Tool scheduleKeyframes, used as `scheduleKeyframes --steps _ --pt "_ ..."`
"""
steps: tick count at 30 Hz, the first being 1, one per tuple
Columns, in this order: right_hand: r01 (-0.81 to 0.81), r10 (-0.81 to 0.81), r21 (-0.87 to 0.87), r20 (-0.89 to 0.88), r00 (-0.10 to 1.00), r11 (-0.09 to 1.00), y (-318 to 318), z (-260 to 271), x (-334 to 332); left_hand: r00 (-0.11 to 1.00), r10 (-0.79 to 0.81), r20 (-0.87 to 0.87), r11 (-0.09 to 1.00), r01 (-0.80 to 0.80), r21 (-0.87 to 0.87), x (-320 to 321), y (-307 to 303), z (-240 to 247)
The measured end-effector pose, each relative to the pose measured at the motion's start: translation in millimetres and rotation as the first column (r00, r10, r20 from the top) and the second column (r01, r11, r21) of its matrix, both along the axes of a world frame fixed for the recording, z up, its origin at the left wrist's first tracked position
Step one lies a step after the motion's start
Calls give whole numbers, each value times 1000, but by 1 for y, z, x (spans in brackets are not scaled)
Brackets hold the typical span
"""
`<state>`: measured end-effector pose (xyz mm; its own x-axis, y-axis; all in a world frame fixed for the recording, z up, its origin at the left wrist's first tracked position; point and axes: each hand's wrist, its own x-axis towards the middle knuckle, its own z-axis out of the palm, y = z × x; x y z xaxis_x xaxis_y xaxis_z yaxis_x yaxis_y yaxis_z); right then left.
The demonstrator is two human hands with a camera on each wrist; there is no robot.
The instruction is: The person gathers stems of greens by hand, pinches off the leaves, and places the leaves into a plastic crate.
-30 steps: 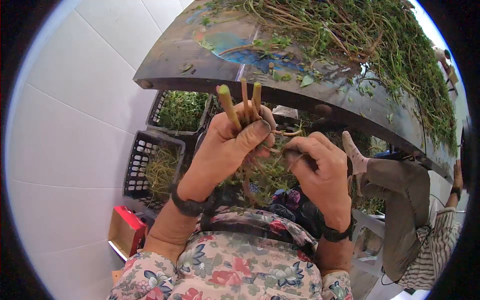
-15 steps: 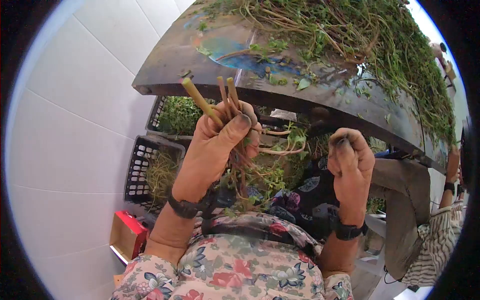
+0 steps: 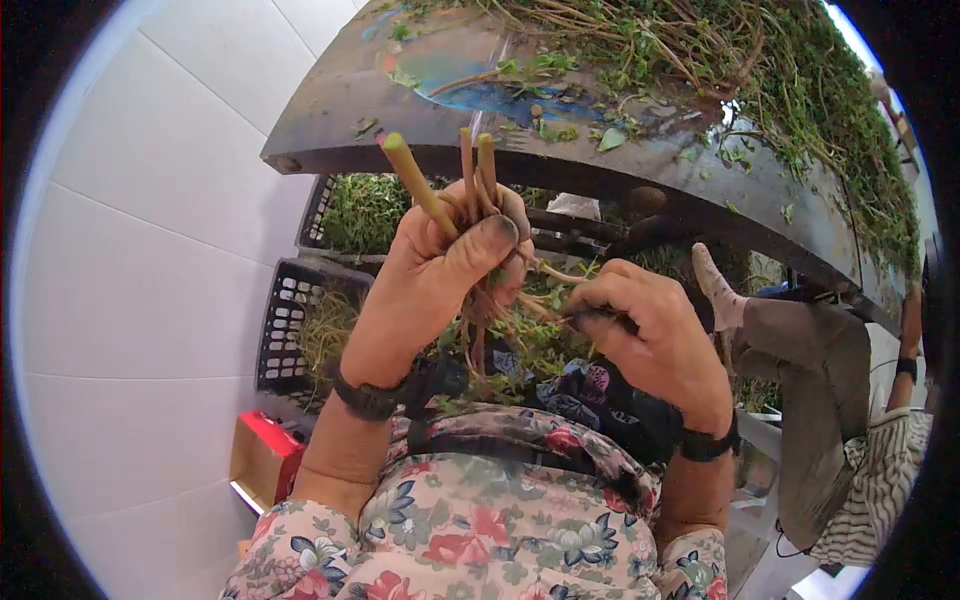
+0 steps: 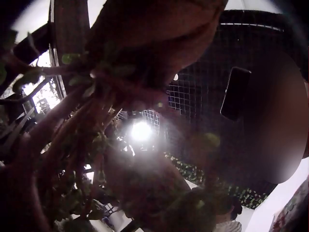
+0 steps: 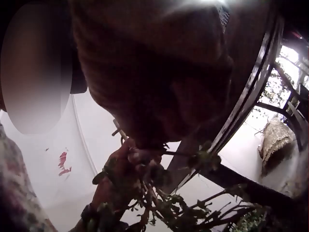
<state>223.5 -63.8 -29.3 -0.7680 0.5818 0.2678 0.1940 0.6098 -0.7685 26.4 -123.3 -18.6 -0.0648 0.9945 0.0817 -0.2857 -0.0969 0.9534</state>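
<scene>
My left hand [image 3: 440,260] grips a bunch of stems, their thick cut ends [image 3: 408,172] standing above the thumb and leafy parts hanging below the fist. To its right, my right hand [image 3: 650,335] pinches a thin stem [image 3: 545,312] that runs out from the bunch. In the right wrist view, leafy sprigs [image 5: 159,205] hang under the dark right hand [image 5: 159,82]. The left wrist view shows stems [image 4: 63,118] close up beneath the left hand [image 4: 159,38], dark and blurred.
A table [image 3: 330,110] ahead bears a large pile of greens [image 3: 800,100]. Black crates [image 3: 285,325] with greens stand at the left, near a red box [image 3: 268,455]. A seated person's leg [image 3: 805,350] is at the right.
My right hand moved away to the right, its fingertips together, then came back to the bunch and took a thin stem. The left hand shifted slightly left, keeping its grip.
</scene>
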Motion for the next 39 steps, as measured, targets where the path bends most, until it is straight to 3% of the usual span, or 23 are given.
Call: scheduleKeyframes --steps 4,7,8,11,13,15,17,21,24,27,28,30,39 --pt "134 -132 27 -78 988 991 -5 -11 -5 998 60 -11 998 -60 -6 4 0 2" --pt "348 -366 -339 11 931 874 -9 -12 -7 998 63 -19 998 -63 15 9 1 -3" --pt "337 -367 -446 19 930 829 -10 -11 -5 997 62 -41 998 -62 10 10 1 -3" --pt "356 -441 -495 -62 895 793 -9 -33 -2 993 95 -71 995 -95 1 11 1 -2" --pt "451 -554 -511 -61 830 732 -5 -37 15 985 166 -43 986 -166 6 6 -2 4" --pt "400 -612 -655 -121 782 641 -3 -34 24 982 188 -21 982 -187 28 0 -2 5" --pt "155 -652 -864 -232 722 479 -5 -25 29 984 175 -28 984 -173 44 -2 -3 6" --pt "-25 -604 -870 -363 710 493 -5 -25 41 985 170 -30 985 -170 -23 1 -3 7" --pt "340 -509 -527 -214 834 779 -16 -11 31 980 189 -56 982 -189 5 3 -2 7" --pt "351 -351 -21 -119 929 936 -19 7 8 991 134 -29 991 -133 14 7 -1 5" --pt "308 -302 38 -111 947 951 -17 6 3 993 116 -33 993 -116 3 9 -2 6" --pt "211 -200 154 -88 976 965 -14 -2 -4 995 87 -43 996 -88 -21 11 -4 7" --pt "228 -248 189 89 965 955 -19 -15 4 985 170 -37 985 -169 29 2 -1 3"
